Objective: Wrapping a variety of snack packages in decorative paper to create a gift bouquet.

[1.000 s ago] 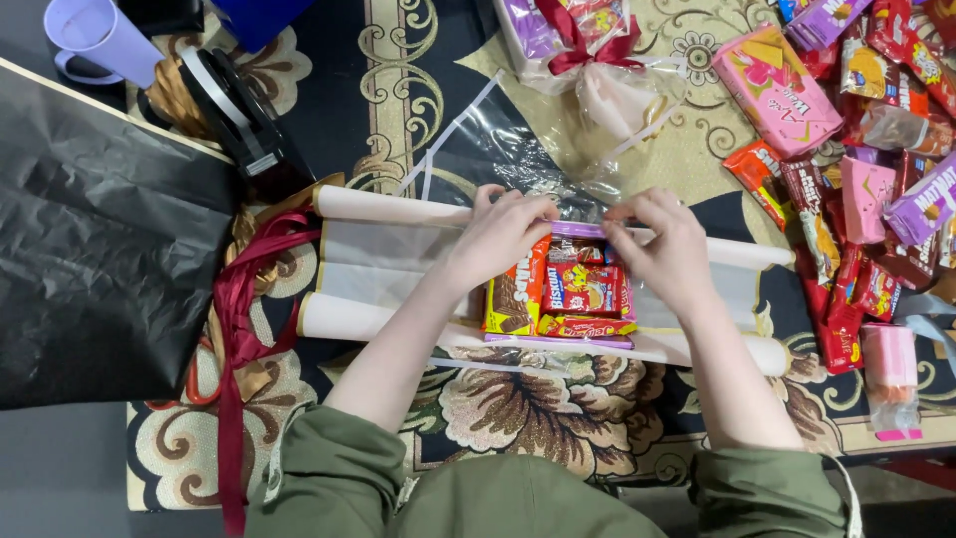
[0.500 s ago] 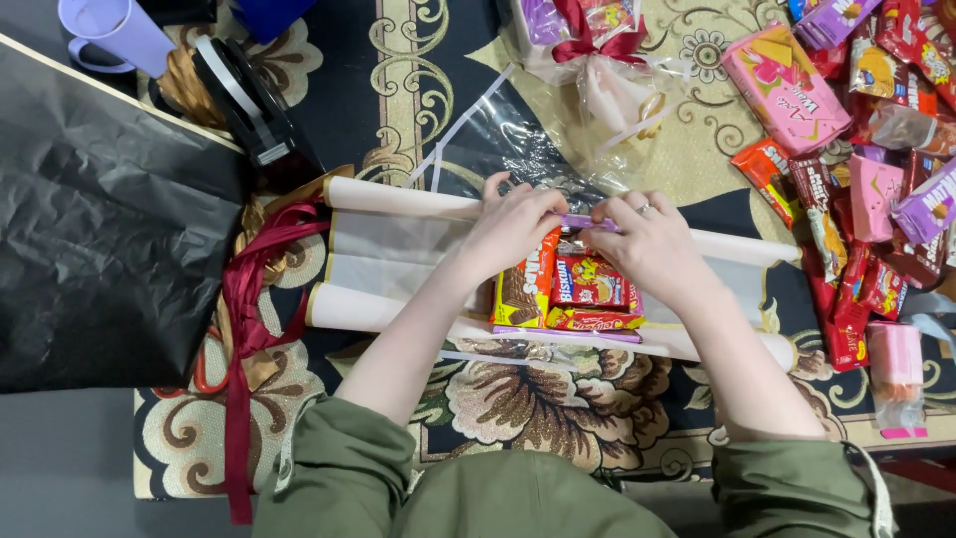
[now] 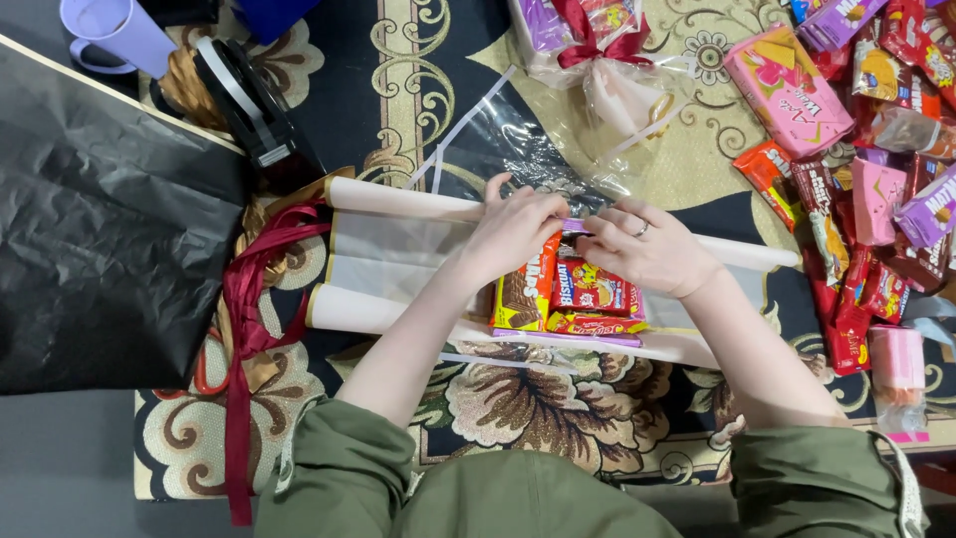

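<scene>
A small stack of snack packets (image 3: 570,296), red, yellow and orange, lies on a sheet of clear wrap stretched between two cream rolls (image 3: 398,199). My left hand (image 3: 516,231) rests on the far left edge of the stack, fingers curled over it. At the far right edge my right hand (image 3: 649,245), with a ring on one finger, pinches the stack's top edge. A purple packet edge shows between the two hands. What the fingertips hold underneath is hidden.
A heap of loose snack packets (image 3: 876,159) fills the right side. A wrapped bundle with a red bow (image 3: 597,50) lies at the top. Black tissue paper (image 3: 100,229), a tape dispenser (image 3: 254,110), a lilac mug (image 3: 115,30) and dark red ribbon (image 3: 249,299) sit at the left.
Both hands have drawn closer together at the far edge of the snack stack. The stack itself has hardly moved.
</scene>
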